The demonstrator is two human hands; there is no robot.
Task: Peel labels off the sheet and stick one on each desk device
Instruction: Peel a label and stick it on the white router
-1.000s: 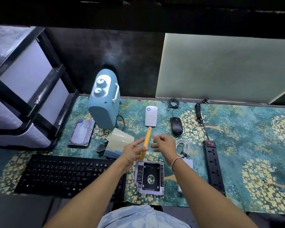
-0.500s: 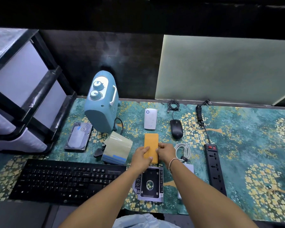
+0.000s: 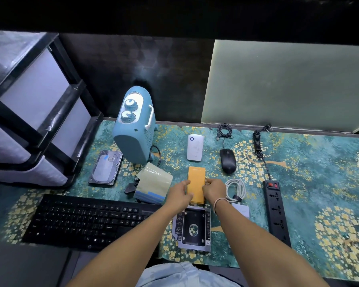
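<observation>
A: What takes up the most room, taking the yellow device [image 3: 196, 184] as the centre?

B: The patterned desk mat [image 3: 298, 183] under everything. Far to the left of the yellow device stands the black and white drawer unit [image 3: 29, 112]; to its lower left lies the black keyboard [image 3: 87, 220].

A: And behind it?

B: Up and to the left, the blue heater [image 3: 136, 129] with two dials stands upright. Well to the right lies the black power strip [image 3: 277, 212] with its coiled cord.

A: Where is the label sheet?

B: The label sheet [image 3: 153, 185] (curled, with blue strips along its near edge) lies just left of the yellow device, beside the left hand. Further left is the hard drive [image 3: 106, 167]. Just below the yellow device lies the metal drive caddy [image 3: 193, 228].

A: Smaller things?

B: The white router [image 3: 195, 148] sits straight behind it, the black mouse [image 3: 228, 160] up to the right, a coiled white cable [image 3: 235, 188] just to the right.

A: The hands?

B: The left hand [image 3: 179, 195] rests against the device's left edge, fingers fairly straight and together. The right hand [image 3: 214, 188] is at its right edge, fingers curled with the tips on the rim. Whether a label sits between those fingertips, I cannot tell.
</observation>
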